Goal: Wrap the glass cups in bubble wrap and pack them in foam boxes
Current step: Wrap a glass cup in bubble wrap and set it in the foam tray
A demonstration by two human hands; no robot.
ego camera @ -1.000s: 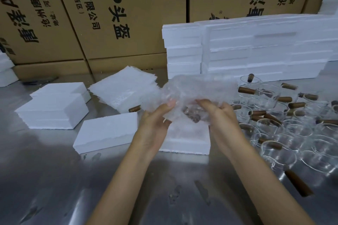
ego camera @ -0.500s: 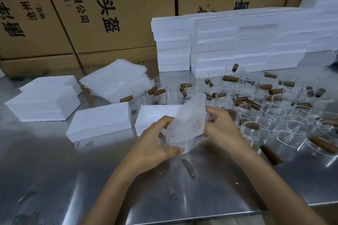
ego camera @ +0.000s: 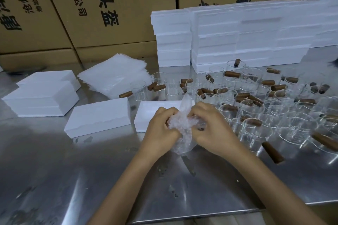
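I hold a bubble wrap bundle [ego camera: 180, 124] between both hands above a steel table [ego camera: 91, 179]. My left hand [ego camera: 161, 126] curls round its nine o'clock side; my right hand [ego camera: 210, 128] grips its three o'clock side, fingers clamped on the wrap. A glass cup seems to sit inside, mostly hidden. The bundle's long axis runs twelve to six o'clock, loose tails at both ends. A foam box [ego camera: 151, 113] lies touching or just behind it at eleven o'clock, nearer my left hand. More unwrapped glass cups [ego camera: 256, 129] stand at three o'clock.
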